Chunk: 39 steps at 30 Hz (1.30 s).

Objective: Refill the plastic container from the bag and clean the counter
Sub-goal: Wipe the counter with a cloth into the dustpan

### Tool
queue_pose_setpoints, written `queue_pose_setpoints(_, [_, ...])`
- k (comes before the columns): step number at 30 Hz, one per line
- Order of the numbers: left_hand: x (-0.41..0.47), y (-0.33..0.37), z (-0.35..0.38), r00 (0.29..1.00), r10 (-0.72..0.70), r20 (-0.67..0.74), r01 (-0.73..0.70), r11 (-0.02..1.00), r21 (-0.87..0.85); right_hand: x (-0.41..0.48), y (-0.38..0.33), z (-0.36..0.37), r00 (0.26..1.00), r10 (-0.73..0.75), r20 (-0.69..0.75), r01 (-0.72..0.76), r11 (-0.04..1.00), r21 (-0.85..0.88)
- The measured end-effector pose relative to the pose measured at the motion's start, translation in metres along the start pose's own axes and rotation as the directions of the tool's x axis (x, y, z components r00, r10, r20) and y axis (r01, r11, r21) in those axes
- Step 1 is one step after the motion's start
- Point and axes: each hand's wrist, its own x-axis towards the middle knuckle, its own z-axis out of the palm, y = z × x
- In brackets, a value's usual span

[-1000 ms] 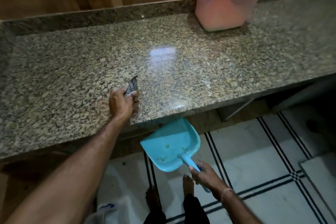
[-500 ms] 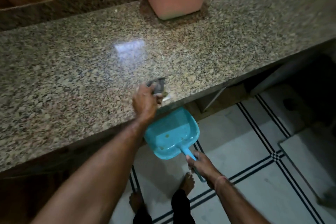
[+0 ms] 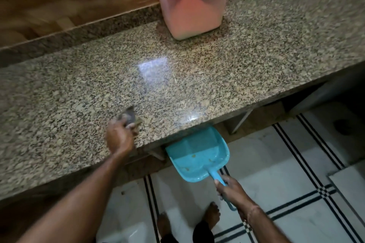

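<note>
Left hand (image 3: 119,138) farther from dustpan (image 3: 197,154) than before; fingers (image 3: 126,122) curled round grey cloth (image 3: 129,114) on counter (image 3: 197,85)

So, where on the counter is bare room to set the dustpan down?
For the dustpan, the counter is bare between the container and the front edge, also right of the container. Crowded only by the left hand with its cloth.

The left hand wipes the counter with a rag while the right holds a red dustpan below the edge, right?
Nearly. The head view shows a turquoise dustpan, not red, held by the right hand below the counter edge; the left hand holds the rag.
</note>
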Motion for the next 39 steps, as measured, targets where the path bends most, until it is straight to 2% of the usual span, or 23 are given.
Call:
queue_pose_setpoints(2, [-0.016,0.033,0.029,0.987,0.132,0.095,-0.124,0.989,-0.085,0.003,0.006,0.0,1.0,0.004,-0.001,-0.004,1.0,-0.008])
queue_pose_setpoints(3, [-0.024,0.054,0.043,0.979,0.151,0.14,-0.124,0.976,-0.18,0.004,0.01,-0.001,1.0,0.003,0.001,-0.003,1.0,-0.02])
queue_pose_setpoints(5, [-0.037,0.092,0.063,0.946,0.151,0.287,-0.039,0.932,-0.361,0.005,0.013,0.0,1.0,-0.004,0.01,0.005,0.998,-0.066])
queue_pose_setpoints(7, [-0.041,0.115,0.067,0.887,0.242,0.393,-0.042,0.891,-0.453,0.004,0.011,0.002,1.0,-0.027,0.014,0.028,0.995,-0.094])
queue_pose_setpoints(9, [-0.028,0.108,0.052,0.907,0.24,0.346,-0.032,0.859,-0.512,0.002,0.007,0.003,0.999,-0.038,0.011,0.039,0.994,-0.101])
queue_pose_setpoints(11, [-0.004,0.076,0.023,0.97,0.129,0.205,-0.005,0.857,-0.515,0.002,0.003,0.003,1.0,-0.025,0.012,0.026,0.995,-0.094])
queue_pose_setpoints(13, [0.012,0.029,-0.009,0.997,-0.048,0.055,0.066,0.915,-0.397,0.003,-0.001,0.003,0.999,-0.033,0.028,0.035,0.995,-0.09])
queue_pose_setpoints(16, [0.008,-0.034,-0.038,0.96,-0.262,-0.103,0.249,0.96,-0.125,0.006,-0.007,0.007,0.996,-0.073,0.042,0.077,0.993,-0.09])
queue_pose_setpoints(18, [-0.01,-0.04,-0.031,0.962,-0.245,-0.123,0.241,0.969,-0.043,0.009,-0.009,0.009,0.996,-0.072,0.048,0.076,0.992,-0.099])
queue_pose_setpoints(22, [-0.04,0.018,0.012,0.997,-0.061,-0.045,0.055,0.992,-0.111,0.017,-0.001,0.013,0.997,-0.05,0.055,0.055,0.994,-0.098])
queue_pose_setpoints(25, [-0.058,0.073,0.05,0.99,0.093,0.103,-0.078,0.987,-0.142,0.021,0.006,0.013,0.998,-0.046,0.046,0.051,0.994,-0.097])
queue_pose_setpoints(27, [-0.063,0.097,0.066,0.964,0.146,0.22,-0.095,0.969,-0.228,0.021,0.009,0.01,0.999,-0.043,0.027,0.046,0.994,-0.103])
queue_pose_setpoints(29, [-0.052,0.102,0.059,0.95,0.181,0.253,-0.086,0.934,-0.345,0.019,0.008,0.006,0.999,-0.048,0.012,0.049,0.993,-0.106])
queue_pose_setpoints(31, [-0.031,0.088,0.038,0.972,0.172,0.162,-0.109,0.934,-0.339,0.015,0.004,-0.001,0.999,-0.043,-0.009,0.042,0.994,-0.1])
queue_pose_setpoints(32, [-0.02,0.074,0.028,0.988,0.119,0.102,-0.084,0.95,-0.302,0.014,0.002,-0.004,0.999,-0.04,-0.015,0.038,0.995,-0.095])
queue_pose_setpoints(34, [-0.002,0.046,0.013,0.997,-0.068,0.04,0.075,0.971,-0.228,0.012,-0.003,-0.013,0.999,-0.035,-0.028,0.032,0.997,-0.074])
queue_pose_setpoints(36, [0.006,0.036,0.013,0.985,-0.172,-0.012,0.168,0.971,-0.172,0.013,-0.008,-0.019,0.997,-0.04,-0.059,0.037,0.998,-0.06])
queue_pose_setpoints(37, [0.006,0.038,0.02,0.984,-0.179,-0.005,0.174,0.96,-0.218,0.014,-0.01,-0.022,0.996,-0.038,-0.082,0.034,0.998,-0.055])
queue_pose_setpoints(39, [-0.008,0.065,0.044,0.996,0.0,0.087,0.024,0.962,-0.27,0.018,-0.013,-0.027,0.993,-0.03,-0.116,0.025,0.999,-0.037])
